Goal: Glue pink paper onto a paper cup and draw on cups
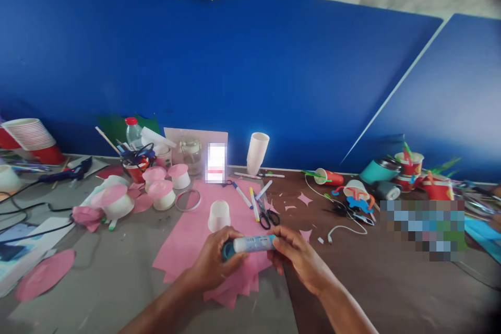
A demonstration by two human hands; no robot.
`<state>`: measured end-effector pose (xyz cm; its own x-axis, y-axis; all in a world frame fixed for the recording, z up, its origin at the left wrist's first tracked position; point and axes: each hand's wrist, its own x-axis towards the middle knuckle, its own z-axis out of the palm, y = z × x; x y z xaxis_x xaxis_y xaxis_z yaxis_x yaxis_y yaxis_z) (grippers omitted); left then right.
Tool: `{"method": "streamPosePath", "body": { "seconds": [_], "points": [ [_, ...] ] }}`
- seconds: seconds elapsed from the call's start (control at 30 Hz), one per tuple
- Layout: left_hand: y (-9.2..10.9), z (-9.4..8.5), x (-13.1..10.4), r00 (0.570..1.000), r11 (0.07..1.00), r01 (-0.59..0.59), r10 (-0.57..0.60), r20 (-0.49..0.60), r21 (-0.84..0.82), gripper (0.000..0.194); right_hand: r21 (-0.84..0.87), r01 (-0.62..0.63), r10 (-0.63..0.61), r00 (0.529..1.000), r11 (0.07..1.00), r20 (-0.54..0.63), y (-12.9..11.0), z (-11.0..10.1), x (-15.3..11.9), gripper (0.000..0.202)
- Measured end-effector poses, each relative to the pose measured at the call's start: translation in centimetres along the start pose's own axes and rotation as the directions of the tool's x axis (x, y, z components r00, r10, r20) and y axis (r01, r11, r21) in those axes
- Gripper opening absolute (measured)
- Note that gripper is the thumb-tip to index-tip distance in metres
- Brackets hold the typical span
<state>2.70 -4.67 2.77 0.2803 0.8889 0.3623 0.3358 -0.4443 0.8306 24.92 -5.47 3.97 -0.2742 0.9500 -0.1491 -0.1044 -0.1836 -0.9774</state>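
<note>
My right hand (299, 258) grips a glue stick (254, 243) by its blue end, holding it level over the table. Its white end points toward my left hand (213, 261), whose fingers are closed around a teal round cap (228, 250). The left thumb and the stick's white end are close together; I cannot tell if they touch. Just beyond the left hand, a small white paper cup (219, 216) stands upside down on stacked pink paper (183, 245). Scissors (269, 218) with black handles lie past the stick, beside a yellow marker (254, 204).
White cups with pink tops (162, 194) crowd the left, near a glue gun (74, 169) and its cable. A lit phone (216, 163) and stacked white cups (257, 152) stand at the back. Red cups (437, 186), a white cable (348, 227) and paper scraps lie right.
</note>
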Motion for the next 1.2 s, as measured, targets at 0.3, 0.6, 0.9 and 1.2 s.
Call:
{"method": "streamPosePath", "body": {
  "seconds": [0.3,0.6,0.9,1.2],
  "points": [
    [0.2,0.0,0.1,0.999,1.000,0.007,-0.007,0.035,0.014,0.014,0.274,-0.099,0.103,0.995,0.957,0.002,1.3,0.5,-0.2,0.065],
    [-0.8,-0.1,0.2,0.997,0.993,0.040,-0.033,0.064,-0.108,0.027,0.590,-0.087,0.095,0.995,0.802,0.018,1.9,3.2,0.0,0.052],
    [-1.7,-0.5,0.5,0.986,0.979,-0.108,0.084,0.142,0.171,0.023,0.227,0.163,-0.092,0.951,0.960,-0.296,0.4,0.9,0.2,0.047],
    [-2.5,-0.2,0.6,0.987,0.935,-0.158,0.145,0.066,0.317,0.018,-0.318,0.466,-0.472,0.879,0.825,0.064,3.3,2.0,-0.6,0.027]
  ]
}}
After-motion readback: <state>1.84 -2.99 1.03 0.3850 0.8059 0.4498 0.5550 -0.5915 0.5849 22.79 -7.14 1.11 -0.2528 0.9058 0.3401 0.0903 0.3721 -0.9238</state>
